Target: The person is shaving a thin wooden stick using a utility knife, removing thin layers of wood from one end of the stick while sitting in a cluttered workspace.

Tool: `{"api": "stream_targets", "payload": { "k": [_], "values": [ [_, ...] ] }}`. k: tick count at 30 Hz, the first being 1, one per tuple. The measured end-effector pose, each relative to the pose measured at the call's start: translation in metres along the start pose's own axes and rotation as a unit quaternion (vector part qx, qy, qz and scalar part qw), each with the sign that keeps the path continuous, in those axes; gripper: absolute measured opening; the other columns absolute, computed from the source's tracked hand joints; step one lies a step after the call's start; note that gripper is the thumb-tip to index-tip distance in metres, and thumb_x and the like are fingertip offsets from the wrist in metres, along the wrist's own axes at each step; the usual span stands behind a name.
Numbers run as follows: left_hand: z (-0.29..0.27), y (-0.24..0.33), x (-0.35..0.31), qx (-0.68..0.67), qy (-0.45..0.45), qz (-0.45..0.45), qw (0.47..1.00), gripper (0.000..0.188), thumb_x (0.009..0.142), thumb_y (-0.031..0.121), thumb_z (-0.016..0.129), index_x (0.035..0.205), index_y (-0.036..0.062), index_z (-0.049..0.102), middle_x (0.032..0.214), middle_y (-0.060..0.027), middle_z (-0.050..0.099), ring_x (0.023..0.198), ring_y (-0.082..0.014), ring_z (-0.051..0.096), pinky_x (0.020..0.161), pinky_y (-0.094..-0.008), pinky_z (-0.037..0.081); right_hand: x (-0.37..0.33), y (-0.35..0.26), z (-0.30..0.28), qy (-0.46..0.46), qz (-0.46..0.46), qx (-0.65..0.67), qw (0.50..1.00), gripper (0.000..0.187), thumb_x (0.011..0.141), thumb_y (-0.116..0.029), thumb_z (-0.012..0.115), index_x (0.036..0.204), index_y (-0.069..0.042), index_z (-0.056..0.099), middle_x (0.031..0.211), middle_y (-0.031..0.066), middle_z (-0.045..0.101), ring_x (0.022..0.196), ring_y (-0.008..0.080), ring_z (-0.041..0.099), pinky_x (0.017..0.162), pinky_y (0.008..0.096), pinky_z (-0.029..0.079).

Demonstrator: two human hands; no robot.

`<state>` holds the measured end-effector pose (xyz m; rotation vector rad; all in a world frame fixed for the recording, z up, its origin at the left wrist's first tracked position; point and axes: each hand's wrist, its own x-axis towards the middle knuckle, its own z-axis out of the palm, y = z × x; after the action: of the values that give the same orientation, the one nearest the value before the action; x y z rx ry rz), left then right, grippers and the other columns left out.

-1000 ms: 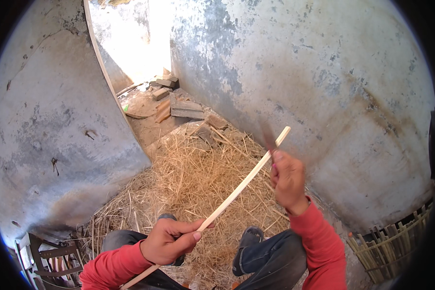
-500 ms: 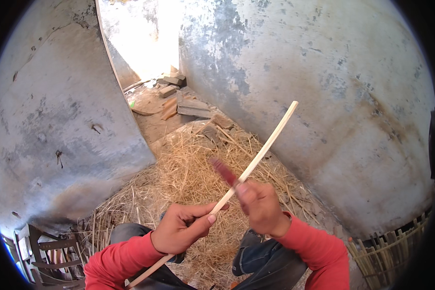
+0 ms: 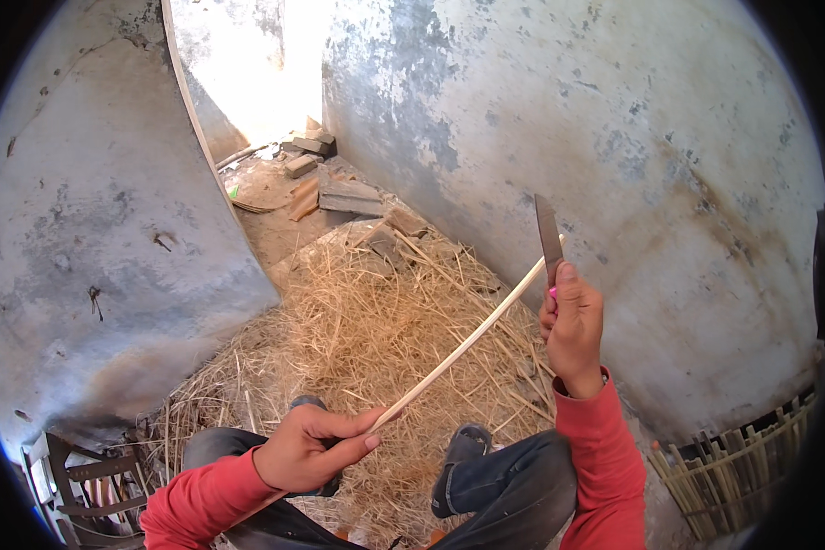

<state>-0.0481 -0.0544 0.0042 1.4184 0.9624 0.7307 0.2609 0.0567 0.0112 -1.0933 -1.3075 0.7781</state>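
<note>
A long pale strip, bamboo by its look [image 3: 475, 336], slants up from lower left to upper right across my lap. My left hand [image 3: 316, 445] pinches it between thumb and fingers, and its lower end runs back under my left forearm. My right hand [image 3: 575, 325] is closed round the handle of a knife [image 3: 548, 234] with a dark, broad blade pointing up. A bit of pink shows at the grip. The blade is at the strip's far end; whether it touches or only overlaps it in view, I cannot tell.
Straw-like shavings [image 3: 367, 321] cover the floor between my feet. Bricks and blocks [image 3: 348, 195] lie near the bright doorway [image 3: 247, 64]. Worn walls stand left and right. A slatted basket [image 3: 738, 477] is at lower right, a dark chair-like frame [image 3: 87, 477] at lower left.
My right hand with the knife has moved up and right, from the strip's middle to its far end. The strip's far end has dropped lower; my left hand has shifted slightly down and left.
</note>
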Motion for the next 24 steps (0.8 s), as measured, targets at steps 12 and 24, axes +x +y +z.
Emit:
{"api": "stream_targets", "payload": {
  "k": [12,24],
  "values": [
    [0.005,0.000,0.006,-0.040,0.023,-0.027,0.999,0.034,0.095,0.006,0.064,0.128,-0.0036,0.061,0.073,0.0086,0.054,0.066,0.0002,0.044,0.058,-0.0178,0.038,-0.036,-0.016,0.034,-0.174,-0.068,-0.122,0.975,0.034,0.103,-0.027,0.051,0.091,0.001,0.066,0.056,0.0114,0.045,0.048,0.0161,0.044,0.048,0.0334,0.038],
    [0.009,-0.003,0.007,-0.047,0.042,-0.015,0.998,0.034,0.096,0.003,0.061,0.130,0.0001,0.062,0.069,0.0093,0.051,0.058,0.0012,0.038,0.050,-0.0187,0.030,-0.053,-0.016,0.048,-0.231,-0.065,-0.103,0.965,0.032,0.103,-0.026,0.052,0.092,-0.001,0.067,0.055,0.0134,0.049,0.044,0.0244,0.051,0.046,0.0356,0.041]
  ]
}}
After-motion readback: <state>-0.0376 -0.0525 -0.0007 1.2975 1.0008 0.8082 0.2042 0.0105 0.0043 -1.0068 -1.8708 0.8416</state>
